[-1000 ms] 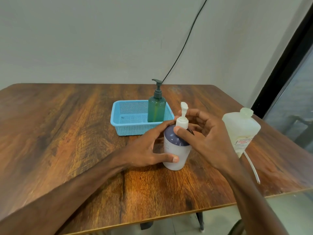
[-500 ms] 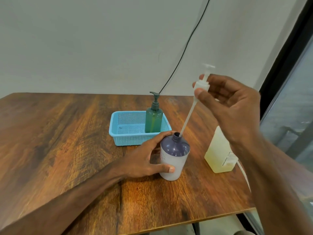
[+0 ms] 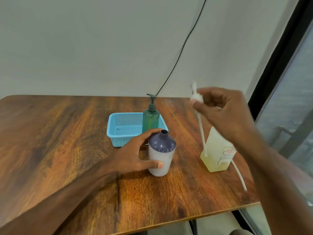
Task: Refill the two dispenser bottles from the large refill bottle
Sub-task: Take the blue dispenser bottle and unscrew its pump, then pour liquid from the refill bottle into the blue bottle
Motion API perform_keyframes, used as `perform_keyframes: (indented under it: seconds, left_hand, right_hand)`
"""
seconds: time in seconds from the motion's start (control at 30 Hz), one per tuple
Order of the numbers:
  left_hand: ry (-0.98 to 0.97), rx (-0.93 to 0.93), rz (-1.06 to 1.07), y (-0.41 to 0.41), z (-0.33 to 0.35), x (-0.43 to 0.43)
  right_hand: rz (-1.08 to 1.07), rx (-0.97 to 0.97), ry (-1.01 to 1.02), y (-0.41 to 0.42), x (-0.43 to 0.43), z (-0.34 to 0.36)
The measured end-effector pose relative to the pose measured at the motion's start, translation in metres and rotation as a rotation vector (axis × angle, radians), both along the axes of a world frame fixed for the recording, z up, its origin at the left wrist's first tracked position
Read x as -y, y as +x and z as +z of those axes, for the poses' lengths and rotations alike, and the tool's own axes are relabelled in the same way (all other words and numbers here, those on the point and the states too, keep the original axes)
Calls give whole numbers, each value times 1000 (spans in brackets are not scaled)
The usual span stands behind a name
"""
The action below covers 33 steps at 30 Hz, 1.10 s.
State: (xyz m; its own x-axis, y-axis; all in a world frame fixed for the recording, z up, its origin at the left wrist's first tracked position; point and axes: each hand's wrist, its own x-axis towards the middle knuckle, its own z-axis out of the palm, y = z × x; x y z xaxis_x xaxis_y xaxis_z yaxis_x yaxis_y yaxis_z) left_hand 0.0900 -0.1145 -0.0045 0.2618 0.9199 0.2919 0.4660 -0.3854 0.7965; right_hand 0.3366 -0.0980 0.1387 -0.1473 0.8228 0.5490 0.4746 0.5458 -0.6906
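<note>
A white dispenser bottle (image 3: 161, 155) with a dark purple shoulder stands upright mid-table, its neck uncapped. My left hand (image 3: 135, 155) wraps around its body. My right hand (image 3: 223, 114) holds the white pump head (image 3: 196, 97) in the air to the right, its long dip tube (image 3: 202, 134) hanging down in front of the large refill bottle (image 3: 216, 153), which holds yellowish liquid. A green dispenser bottle (image 3: 150, 119) with its pump on stands in the blue basket (image 3: 122, 128).
A second loose white tube (image 3: 239, 175) lies on the wooden table (image 3: 67, 150) near its right edge. A black cable (image 3: 183, 48) runs up the wall behind. A dark window frame stands to the right.
My right hand unscrewed the pump, lifted it out of the white bottle and carried it right, over the refill bottle. My left hand stayed on the bottle.
</note>
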Motion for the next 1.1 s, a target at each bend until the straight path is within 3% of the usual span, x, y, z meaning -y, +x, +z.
perform_keyframes:
  seconds: [0.27, 0.4, 0.63, 0.83, 1.1]
  left_hand:
    - [-3, -43, 23, -1, -1, -1]
    - [6, -51, 28, 0, -2, -1]
    - [32, -47, 26, 1, -1, 2]
    - [60, -37, 28, 4, -1, 4]
    - [85, -5, 72, 13, -2, 5]
  right_hand:
    - [-131, 448, -209, -12, -33, -120]
    - [-168, 494, -305, -22, -46, -142]
    - [-190, 546, -275, -23, -47, -151]
    - [-222, 463, -273, -11, -20, -136]
    - [-306, 63, -47, 33, 30, -114]
